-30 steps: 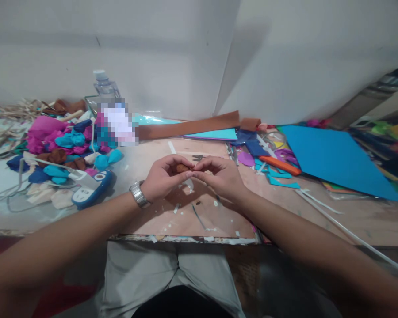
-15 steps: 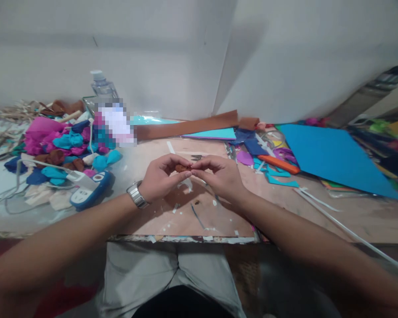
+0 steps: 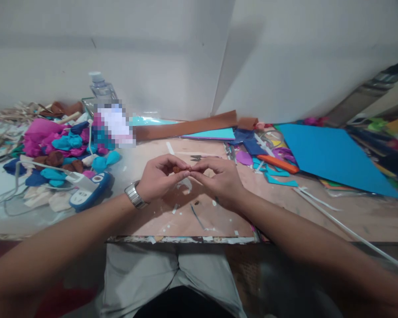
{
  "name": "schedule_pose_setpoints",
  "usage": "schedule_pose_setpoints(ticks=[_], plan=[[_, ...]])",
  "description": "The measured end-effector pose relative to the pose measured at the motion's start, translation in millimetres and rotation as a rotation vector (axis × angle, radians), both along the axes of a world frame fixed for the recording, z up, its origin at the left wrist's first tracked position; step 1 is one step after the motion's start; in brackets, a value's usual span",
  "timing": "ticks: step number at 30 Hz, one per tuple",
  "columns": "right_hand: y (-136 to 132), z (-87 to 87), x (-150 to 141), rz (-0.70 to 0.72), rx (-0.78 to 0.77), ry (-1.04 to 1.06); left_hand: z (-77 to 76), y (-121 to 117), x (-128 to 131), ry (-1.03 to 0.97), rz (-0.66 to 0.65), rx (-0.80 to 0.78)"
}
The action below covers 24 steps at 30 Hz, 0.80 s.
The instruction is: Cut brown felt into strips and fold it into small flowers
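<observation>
Between my two hands, above the middle of the table, is a small crumpled piece of brown crepe paper (image 3: 176, 169). My left hand (image 3: 161, 176), wearing a metal watch on the wrist, is closed around it with thumb and fingertips. The fingertips of my right hand (image 3: 220, 176) pinch its right end, and the two hands meet there. Most of the paper is hidden by my fingers. Just beyond the hands lie dark-bladed snips (image 3: 196, 157), and a white paper scrap (image 3: 185, 185) lies below them.
Left: a heap of twisted crepe paper pieces (image 3: 69, 141), a blue-and-white power strip (image 3: 89, 192) with cables, and a bottle (image 3: 101, 88). A brown strip (image 3: 189, 126) lies along the back. Right: an orange cutter (image 3: 277, 164), a blue sheet (image 3: 334, 157) and a long white strip (image 3: 345, 225).
Both hands stay together at nearly the same spot. Less of the brown paper shows between the fingers now, and the fingertips have shifted slightly on it. The view has moved a little.
</observation>
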State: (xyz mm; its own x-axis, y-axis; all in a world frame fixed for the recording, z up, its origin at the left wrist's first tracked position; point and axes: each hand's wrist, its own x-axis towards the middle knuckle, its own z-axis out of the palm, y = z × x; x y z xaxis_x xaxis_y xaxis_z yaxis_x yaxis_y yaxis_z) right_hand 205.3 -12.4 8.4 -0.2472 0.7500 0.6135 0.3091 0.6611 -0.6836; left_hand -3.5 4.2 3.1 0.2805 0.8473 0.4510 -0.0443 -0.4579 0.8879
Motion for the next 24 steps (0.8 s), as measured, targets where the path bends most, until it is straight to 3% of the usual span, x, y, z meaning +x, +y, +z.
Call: schedule_pose_setpoints(ticks=[8, 16, 24], plan=[[-2.6, 1.6, 0.3, -0.025, 0.061, -0.104, -4.9, 0.0, 0.4, -0.015, -0.045, -0.041], [0.8, 1.1, 3.3, -0.015, 0.014, -0.167, -6.3, 1.4, 2.5, -0.161, -0.083, -0.204], [2.0, -6.4, -1.6, 0.045, -0.076, -0.149, -5.6, 1.7, 3.3, -0.113, -0.118, -0.266]])
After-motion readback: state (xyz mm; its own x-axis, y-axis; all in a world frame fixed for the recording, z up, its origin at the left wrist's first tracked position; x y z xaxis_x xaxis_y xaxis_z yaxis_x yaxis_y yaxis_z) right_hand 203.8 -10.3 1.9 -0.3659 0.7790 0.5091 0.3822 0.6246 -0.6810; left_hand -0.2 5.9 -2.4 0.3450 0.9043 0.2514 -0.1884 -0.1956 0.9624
